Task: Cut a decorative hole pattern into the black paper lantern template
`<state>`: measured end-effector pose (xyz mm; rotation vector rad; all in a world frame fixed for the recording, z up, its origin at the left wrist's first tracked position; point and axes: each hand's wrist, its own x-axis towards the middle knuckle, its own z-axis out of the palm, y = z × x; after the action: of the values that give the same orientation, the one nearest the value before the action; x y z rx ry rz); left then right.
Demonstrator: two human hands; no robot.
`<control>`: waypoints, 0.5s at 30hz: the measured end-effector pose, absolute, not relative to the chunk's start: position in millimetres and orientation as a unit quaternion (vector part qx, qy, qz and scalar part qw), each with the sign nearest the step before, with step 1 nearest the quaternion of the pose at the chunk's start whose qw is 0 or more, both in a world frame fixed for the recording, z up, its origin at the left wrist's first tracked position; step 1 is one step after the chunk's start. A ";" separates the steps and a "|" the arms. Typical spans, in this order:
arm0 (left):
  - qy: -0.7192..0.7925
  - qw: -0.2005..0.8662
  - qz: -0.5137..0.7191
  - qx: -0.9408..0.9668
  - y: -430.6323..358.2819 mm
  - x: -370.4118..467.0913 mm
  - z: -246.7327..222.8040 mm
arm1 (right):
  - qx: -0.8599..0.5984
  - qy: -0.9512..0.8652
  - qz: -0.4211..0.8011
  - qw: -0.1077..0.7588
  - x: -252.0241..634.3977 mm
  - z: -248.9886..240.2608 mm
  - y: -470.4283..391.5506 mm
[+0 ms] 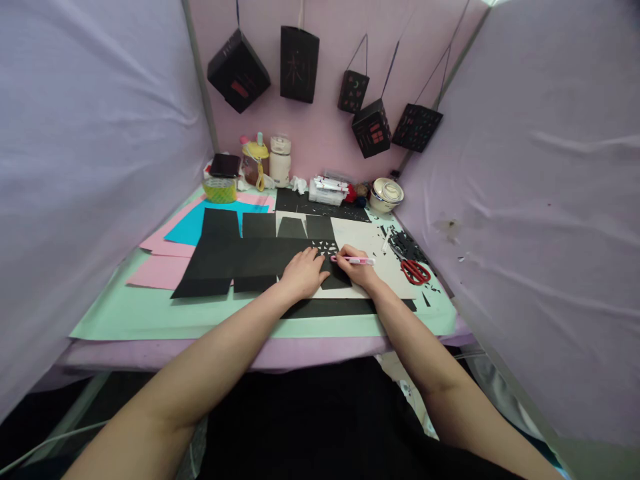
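A large sheet of black card (265,259) with flaps along its edges lies across the desk. My left hand (303,273) rests on it, fingers spread and palm down. In my right hand (354,265) is a slim pink-and-white craft knife (367,261), its tip end touching the card just right of my left fingers. Small cut-outs (325,247) pierce the card above my left fingertips, with white showing through. Beneath the card's right part is a pale board (393,283). The knife's blade is too small to make out.
Red-handled scissors (415,272) lie at the right beside a heap of black scraps (407,245). Pink paper (155,272) and blue paper (187,227) lie at the left. Behind stand a tape roll (221,190), a white bottle (280,163) and a lidded bowl (386,195). Black paper lanterns (300,65) hang above.
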<state>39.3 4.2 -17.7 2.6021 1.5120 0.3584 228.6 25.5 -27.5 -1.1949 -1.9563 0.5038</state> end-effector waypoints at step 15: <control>0.499 0.044 0.109 0.859 3.1 40.4 -17.9 | -0.455 -0.746 0.247 0.418 226.7 -32.7 30.8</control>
<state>40.4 3.1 -17.9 2.6253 1.5248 0.3339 226.7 30.8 -32.7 -1.1419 -1.8717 0.6191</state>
